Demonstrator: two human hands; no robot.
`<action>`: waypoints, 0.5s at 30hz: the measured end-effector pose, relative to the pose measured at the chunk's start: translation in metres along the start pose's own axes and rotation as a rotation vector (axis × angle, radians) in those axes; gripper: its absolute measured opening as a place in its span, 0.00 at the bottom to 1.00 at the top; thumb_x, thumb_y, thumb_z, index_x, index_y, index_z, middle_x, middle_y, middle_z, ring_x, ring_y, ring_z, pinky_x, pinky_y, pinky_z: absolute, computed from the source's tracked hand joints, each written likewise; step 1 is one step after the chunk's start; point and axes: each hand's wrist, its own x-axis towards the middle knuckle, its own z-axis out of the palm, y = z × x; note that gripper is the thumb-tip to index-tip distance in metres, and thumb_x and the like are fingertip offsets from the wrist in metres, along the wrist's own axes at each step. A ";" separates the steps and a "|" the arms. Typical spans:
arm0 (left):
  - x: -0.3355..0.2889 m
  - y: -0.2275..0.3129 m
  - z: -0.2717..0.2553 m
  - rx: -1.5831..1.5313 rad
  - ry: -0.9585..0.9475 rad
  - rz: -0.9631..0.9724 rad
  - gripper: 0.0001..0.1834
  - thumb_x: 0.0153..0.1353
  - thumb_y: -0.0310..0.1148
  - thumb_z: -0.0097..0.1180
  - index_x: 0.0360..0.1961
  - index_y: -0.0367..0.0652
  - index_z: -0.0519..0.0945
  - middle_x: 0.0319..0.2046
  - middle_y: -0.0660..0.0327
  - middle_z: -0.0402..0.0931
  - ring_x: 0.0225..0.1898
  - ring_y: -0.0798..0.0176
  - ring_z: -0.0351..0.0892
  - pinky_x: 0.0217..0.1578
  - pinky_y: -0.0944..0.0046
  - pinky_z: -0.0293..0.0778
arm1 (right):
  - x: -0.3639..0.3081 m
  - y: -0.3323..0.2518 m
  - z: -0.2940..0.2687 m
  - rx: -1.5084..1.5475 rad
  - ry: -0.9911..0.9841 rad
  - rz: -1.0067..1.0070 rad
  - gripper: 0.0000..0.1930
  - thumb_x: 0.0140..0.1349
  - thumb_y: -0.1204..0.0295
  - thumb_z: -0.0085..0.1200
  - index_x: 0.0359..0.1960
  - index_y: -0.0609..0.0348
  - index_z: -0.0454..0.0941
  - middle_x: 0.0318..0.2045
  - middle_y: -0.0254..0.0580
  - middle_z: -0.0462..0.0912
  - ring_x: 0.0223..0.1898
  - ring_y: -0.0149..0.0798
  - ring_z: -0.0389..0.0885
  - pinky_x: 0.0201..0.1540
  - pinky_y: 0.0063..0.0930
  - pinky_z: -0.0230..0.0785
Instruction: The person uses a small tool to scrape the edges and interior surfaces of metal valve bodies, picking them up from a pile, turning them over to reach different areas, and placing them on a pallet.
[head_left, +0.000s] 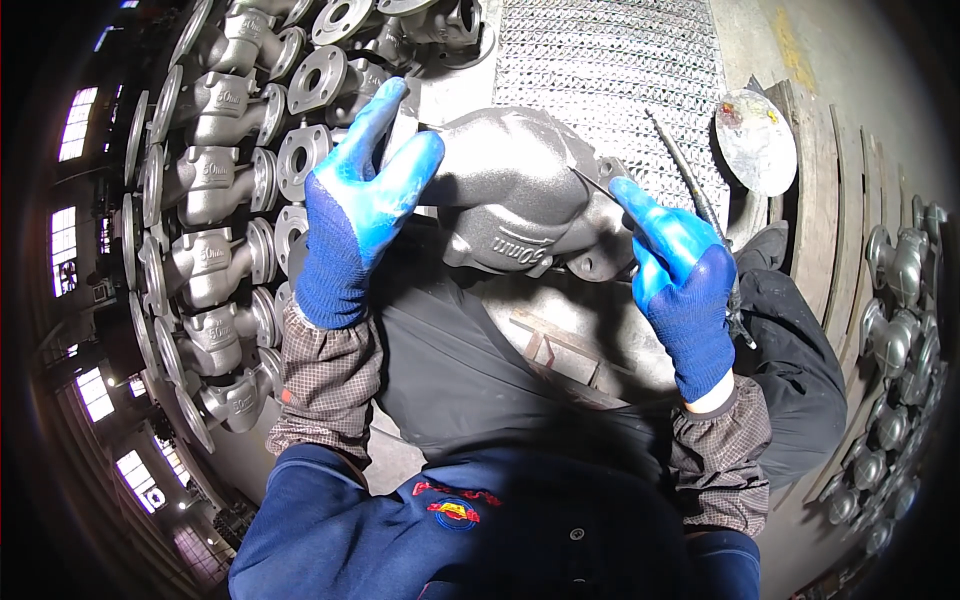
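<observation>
Castings everywhere here. Biggest thing in view is the stack of grey flanged valve bodies (215,190) on the left, I count roughly a dozen or more in rows, all lying on their sides with round bolt-hole flanges facing out. A second bunch of similar valve bodies (895,330) runs down the right edge, maybe ten, hard to count since the rim bends and darkens there. Behind them sits one sheet of metal mesh (600,70) at top centre, and one round metal disc (756,140) leans near some wooden boards (825,190) on the right.

In the middle there's one single valve casting (510,195), dark grey, resting over the person's lap on a black apron (470,360). Both hands wear blue gloves, two in all.

The left hand (350,215) lies against the left end of the casting, fingers stretched out long and flat, not curled round anything, thumb up by the casting's shoulder. It covers that end's flange.

The right hand (685,275) is closed round one thin metal rod tool (690,175), index finger stretched forward toward the casting's right flange, where a slim pointed tip touches the rim. The rod's upper end pokes up past the mesh.
</observation>
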 end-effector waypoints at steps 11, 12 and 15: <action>-0.001 0.007 0.001 -0.047 0.008 -0.012 0.31 0.54 0.36 0.65 0.57 0.31 0.73 0.51 0.45 0.77 0.49 0.61 0.79 0.50 0.64 0.74 | 0.008 -0.006 -0.004 -0.062 -0.010 0.033 0.24 0.51 0.86 0.47 0.49 0.56 0.81 0.31 0.47 0.83 0.28 0.38 0.81 0.34 0.29 0.73; -0.002 0.007 0.002 -0.047 0.007 -0.012 0.31 0.54 0.36 0.65 0.57 0.31 0.73 0.51 0.45 0.77 0.49 0.61 0.79 0.50 0.64 0.74 | 0.008 -0.006 -0.005 -0.047 0.003 0.049 0.24 0.51 0.86 0.47 0.49 0.56 0.81 0.31 0.47 0.83 0.28 0.38 0.80 0.34 0.29 0.73; -0.003 0.005 0.001 -0.113 -0.006 -0.071 0.31 0.54 0.35 0.64 0.58 0.31 0.72 0.51 0.46 0.77 0.49 0.61 0.79 0.50 0.64 0.74 | 0.008 -0.009 -0.007 -0.004 0.008 0.087 0.24 0.51 0.86 0.47 0.50 0.55 0.81 0.30 0.46 0.82 0.28 0.38 0.80 0.34 0.28 0.73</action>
